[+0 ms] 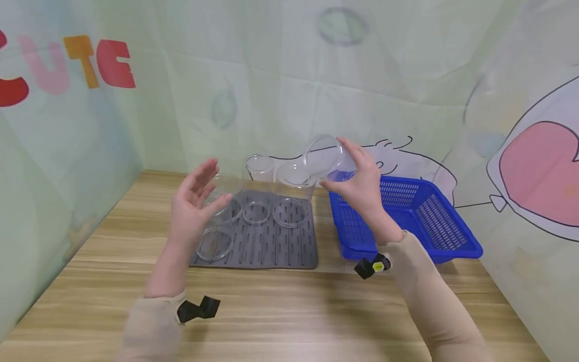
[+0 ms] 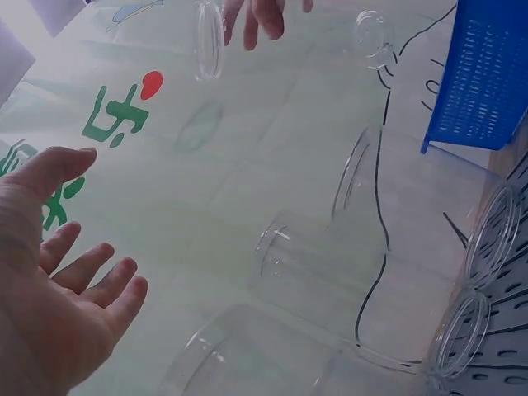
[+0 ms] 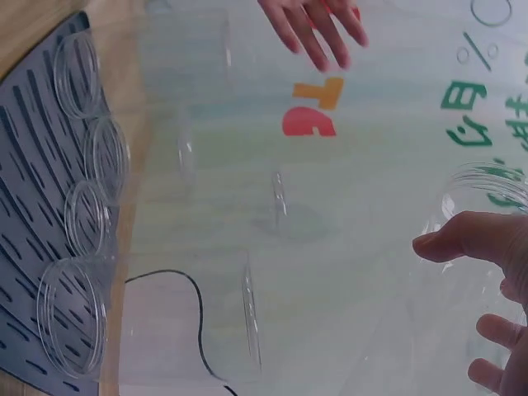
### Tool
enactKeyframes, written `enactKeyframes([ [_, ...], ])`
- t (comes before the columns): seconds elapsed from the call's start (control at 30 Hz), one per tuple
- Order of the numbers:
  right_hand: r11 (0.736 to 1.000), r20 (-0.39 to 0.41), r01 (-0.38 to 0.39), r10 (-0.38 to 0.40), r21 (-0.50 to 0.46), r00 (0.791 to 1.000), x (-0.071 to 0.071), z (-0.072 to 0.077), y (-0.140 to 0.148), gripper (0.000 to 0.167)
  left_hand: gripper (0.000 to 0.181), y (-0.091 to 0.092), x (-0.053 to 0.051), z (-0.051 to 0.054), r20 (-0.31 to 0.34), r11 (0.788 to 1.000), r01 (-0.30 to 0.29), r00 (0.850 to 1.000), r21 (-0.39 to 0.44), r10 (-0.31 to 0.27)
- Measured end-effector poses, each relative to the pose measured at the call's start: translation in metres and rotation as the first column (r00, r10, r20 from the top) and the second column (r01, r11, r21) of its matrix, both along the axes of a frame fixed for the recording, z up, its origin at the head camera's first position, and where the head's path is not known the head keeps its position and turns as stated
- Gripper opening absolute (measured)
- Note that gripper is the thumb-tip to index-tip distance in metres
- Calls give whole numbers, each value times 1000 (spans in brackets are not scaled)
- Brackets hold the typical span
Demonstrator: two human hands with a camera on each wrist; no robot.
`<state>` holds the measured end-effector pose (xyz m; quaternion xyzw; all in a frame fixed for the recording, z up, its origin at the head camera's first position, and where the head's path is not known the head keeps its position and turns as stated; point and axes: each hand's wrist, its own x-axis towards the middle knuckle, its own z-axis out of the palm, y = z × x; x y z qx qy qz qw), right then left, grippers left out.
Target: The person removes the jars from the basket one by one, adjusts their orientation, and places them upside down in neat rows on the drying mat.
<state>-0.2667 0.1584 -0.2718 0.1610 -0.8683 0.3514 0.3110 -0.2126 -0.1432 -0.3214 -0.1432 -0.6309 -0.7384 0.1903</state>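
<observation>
My right hand (image 1: 362,181) grips a clear cylindrical container (image 1: 323,156) between thumb and fingers, in the air above the left end of a blue basket. The container is tilted. My left hand (image 1: 192,206), fingers loosely spread and holding nothing, is raised at the left beside other clear containers; the left wrist view shows its empty palm. Several of these containers stand on a grey ribbed mat (image 1: 294,254), among them a narrow one (image 1: 260,168) and a wider one (image 1: 296,178). Part of the left ones is hidden behind my left hand.
The blue perforated basket (image 1: 407,193) stands on the wooden table (image 1: 271,311) to the right of the mat. Behind the table hangs a printed cloth backdrop (image 1: 181,100), which also closes off both sides.
</observation>
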Motion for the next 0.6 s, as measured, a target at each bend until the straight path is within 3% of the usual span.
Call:
enactKeyframes([
  [0.17, 996, -45, 41, -37, 85, 998, 13, -10, -14, 83, 79, 11, -2, -4, 28, 990, 30, 999, -140, -27],
  [0.3, 987, -96, 51, -37, 153, 995, 22, -18, -24, 83, 88, 16, -4, -7, 64, 976, 79, 996, -201, -67],
  [0.6, 959, -107, 48, -19, 279, 994, 35, -43, -44, 86, 103, 27, -10, -19, 130, 921, 160, 984, -355, -121],
])
